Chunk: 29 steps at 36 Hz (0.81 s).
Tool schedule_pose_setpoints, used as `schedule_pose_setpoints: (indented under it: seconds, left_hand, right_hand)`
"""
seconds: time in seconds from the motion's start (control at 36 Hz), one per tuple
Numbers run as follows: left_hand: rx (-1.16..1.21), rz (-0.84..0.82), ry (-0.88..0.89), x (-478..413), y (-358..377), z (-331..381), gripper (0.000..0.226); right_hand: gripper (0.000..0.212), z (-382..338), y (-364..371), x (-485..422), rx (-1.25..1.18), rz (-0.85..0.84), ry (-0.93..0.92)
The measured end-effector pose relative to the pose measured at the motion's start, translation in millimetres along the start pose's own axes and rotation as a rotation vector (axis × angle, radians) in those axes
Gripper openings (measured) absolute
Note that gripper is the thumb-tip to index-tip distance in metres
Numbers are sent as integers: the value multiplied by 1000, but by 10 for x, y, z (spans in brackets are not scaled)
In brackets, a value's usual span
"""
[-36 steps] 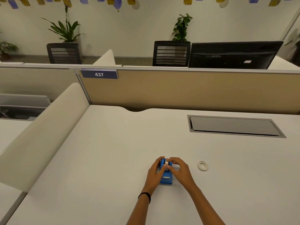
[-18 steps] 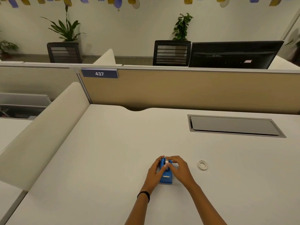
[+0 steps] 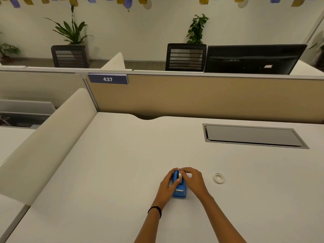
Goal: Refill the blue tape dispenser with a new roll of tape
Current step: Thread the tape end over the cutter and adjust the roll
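Note:
A small blue tape dispenser (image 3: pixel 179 191) stands on the white desk (image 3: pixel 114 172), its cutter end toward me. A white tape roll (image 3: pixel 179 175) sits in its far end, pinched between my fingers. My left hand (image 3: pixel 167 185) grips the dispenser's left side, thumb lying across its top. My right hand (image 3: pixel 193 181) covers the right side, fingertips on the roll. A thin empty tape ring (image 3: pixel 219 178) lies flat on the desk to the right, apart from both hands.
A grey cable hatch (image 3: pixel 252 135) is set into the desk at the back right. A beige partition (image 3: pixel 201 97) with a "437" label closes the far edge. A curved white divider (image 3: pixel 47 135) runs along the left side.
Both hands stay on the dispenser. The whole scene has drifted slightly up in the view, and my fingers have shifted a little on the roll.

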<state>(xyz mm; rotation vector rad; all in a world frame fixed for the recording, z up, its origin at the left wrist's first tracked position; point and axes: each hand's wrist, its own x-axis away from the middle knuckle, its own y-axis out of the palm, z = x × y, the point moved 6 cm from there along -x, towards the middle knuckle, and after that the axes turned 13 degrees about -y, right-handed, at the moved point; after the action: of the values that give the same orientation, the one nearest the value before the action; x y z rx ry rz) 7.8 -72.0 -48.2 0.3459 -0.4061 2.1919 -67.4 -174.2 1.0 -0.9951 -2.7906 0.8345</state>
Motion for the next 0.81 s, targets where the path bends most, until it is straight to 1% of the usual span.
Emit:
schedule_pose_setpoints:
  seconds: [0.17, 0.28, 0.44, 0.56, 0.67, 0.81]
  left_hand:
    - [-7, -16, -14, 6, 9, -2, 44]
    - [-3, -15, -13, 9, 7, 15, 48]
    - [29, 24, -4, 22, 7, 50, 36]
    - [32, 40, 9, -1, 14, 28, 40]
    - [24, 47, 11, -3, 16, 31, 35]
    - [41, 50, 2, -17, 15, -1, 44]
  right_hand:
    - [16, 16, 31, -68, -90, 10, 66]
    - [15, 19, 27, -67, -115, 0, 67]
    - [13, 17, 9, -36, -129, 2, 43]
    - [15, -6, 1, -7, -146, 19, 25]
    - [16, -10, 3, 28, -161, 26, 18]
    - [17, -8, 15, 50, -162, 26, 15]
